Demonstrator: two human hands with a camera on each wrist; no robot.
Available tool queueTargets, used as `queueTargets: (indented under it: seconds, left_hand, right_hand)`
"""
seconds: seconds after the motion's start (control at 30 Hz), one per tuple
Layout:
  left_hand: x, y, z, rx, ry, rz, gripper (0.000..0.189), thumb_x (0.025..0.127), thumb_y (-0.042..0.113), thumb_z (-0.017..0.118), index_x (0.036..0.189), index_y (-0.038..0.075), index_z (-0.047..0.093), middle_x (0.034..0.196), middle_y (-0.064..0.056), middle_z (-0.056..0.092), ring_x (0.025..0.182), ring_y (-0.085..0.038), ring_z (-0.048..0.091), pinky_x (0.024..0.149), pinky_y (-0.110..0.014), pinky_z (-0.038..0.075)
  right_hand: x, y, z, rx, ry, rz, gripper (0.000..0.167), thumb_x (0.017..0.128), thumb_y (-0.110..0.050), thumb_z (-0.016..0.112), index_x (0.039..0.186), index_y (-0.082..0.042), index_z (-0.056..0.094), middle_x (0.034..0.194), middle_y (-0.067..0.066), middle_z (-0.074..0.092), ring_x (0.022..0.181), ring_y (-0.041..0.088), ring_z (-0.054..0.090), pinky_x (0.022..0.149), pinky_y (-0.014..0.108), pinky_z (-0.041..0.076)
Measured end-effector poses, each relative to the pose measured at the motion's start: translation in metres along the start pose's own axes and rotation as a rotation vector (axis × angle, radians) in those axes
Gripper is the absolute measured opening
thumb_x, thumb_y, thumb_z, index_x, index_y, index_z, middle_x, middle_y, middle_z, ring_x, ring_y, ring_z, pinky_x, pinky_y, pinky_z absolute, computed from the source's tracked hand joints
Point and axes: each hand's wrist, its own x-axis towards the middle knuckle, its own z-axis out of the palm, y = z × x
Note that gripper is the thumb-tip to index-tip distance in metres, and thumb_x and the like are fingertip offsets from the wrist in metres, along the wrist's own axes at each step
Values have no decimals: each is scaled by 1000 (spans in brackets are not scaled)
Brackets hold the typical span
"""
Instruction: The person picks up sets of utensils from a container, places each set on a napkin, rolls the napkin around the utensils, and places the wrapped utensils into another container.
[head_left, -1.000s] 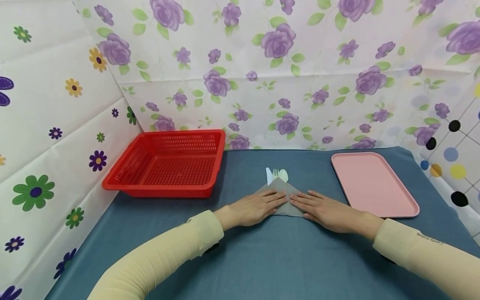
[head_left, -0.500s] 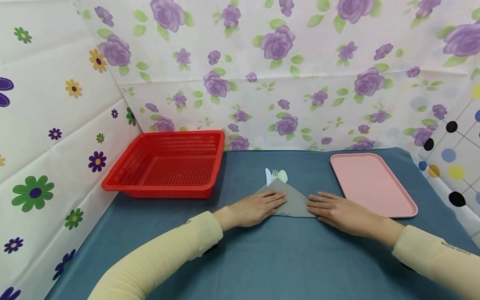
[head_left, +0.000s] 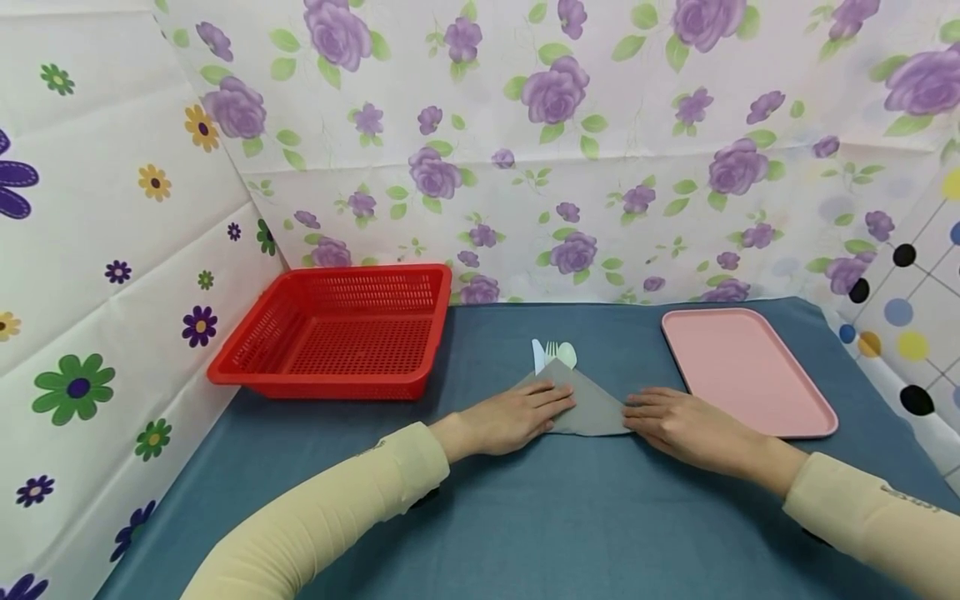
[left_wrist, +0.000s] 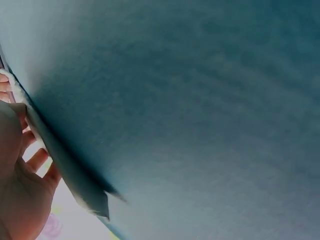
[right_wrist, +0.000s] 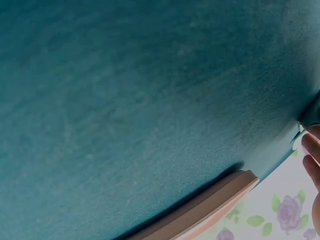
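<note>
A grey cloth napkin (head_left: 588,408), folded to a triangle, lies on the blue cloth. From under its far point stick a pale knife (head_left: 537,356), a fork (head_left: 552,349) and a spoon (head_left: 567,355); their lower parts are hidden. My left hand (head_left: 510,418) rests on the napkin's left half with straight fingers. At the right corner, my right hand (head_left: 686,425) touches the napkin edge with its fingertips. The left wrist view shows the napkin's raised left edge (left_wrist: 70,170) beside that hand's fingers. In the right wrist view, the right fingers (right_wrist: 311,146) look extended by the napkin's corner.
A red perforated basket (head_left: 330,387) stands at the back left. To the right, just behind my right hand, lies a pink tray (head_left: 750,367). Floral cloth walls (head_left: 495,200) close off the back and sides of the blue-covered table (head_left: 540,517).
My right hand has slid from the napkin's middle out to its right corner, baring the right half. The left hand has stayed in place on the napkin.
</note>
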Motion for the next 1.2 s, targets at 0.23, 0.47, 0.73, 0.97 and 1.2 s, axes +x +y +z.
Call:
queueTargets:
  seconds: [0.23,0.47,0.73,0.97,1.2]
  left_hand:
    - [7,3,-5,99,27,59,50,115,28,42,164,19,36,168,-3,34,147,-25,39,123,-37,30]
    - [13,7,-9,127,18,38,48,115,33,41,161,20,42,166,3,39,140,-27,46,115,-36,41]
    - [14,4,-6,92,24,22,48,115,35,39,161,23,41,166,6,37,142,-25,43,117,-40,39]
    - [14,5,-4,67,33,12,48,115,35,40,162,24,41,167,6,37,143,-25,42,119,-43,37]
    - [14,5,-4,79,24,4,48,115,35,39,162,25,40,167,8,35,144,-24,41,120,-44,36]
  right_hand:
    - [-2,-2,0,-3,21,28,37,81,-11,87,117,-7,79,116,6,77,93,19,71,76,38,57]
    - [-2,-7,-3,45,16,82,37,83,-9,86,119,-8,78,119,9,76,90,20,72,70,35,59]
    - [6,-14,-8,350,-5,379,22,91,-1,78,112,-10,79,114,4,72,100,20,73,78,35,62]
    - [3,-12,-6,223,0,315,22,84,-10,88,102,-17,79,104,-4,68,90,12,66,75,35,56]
    - [-1,-10,0,79,60,180,20,80,-9,89,97,-14,79,96,-3,67,85,14,61,71,36,52]
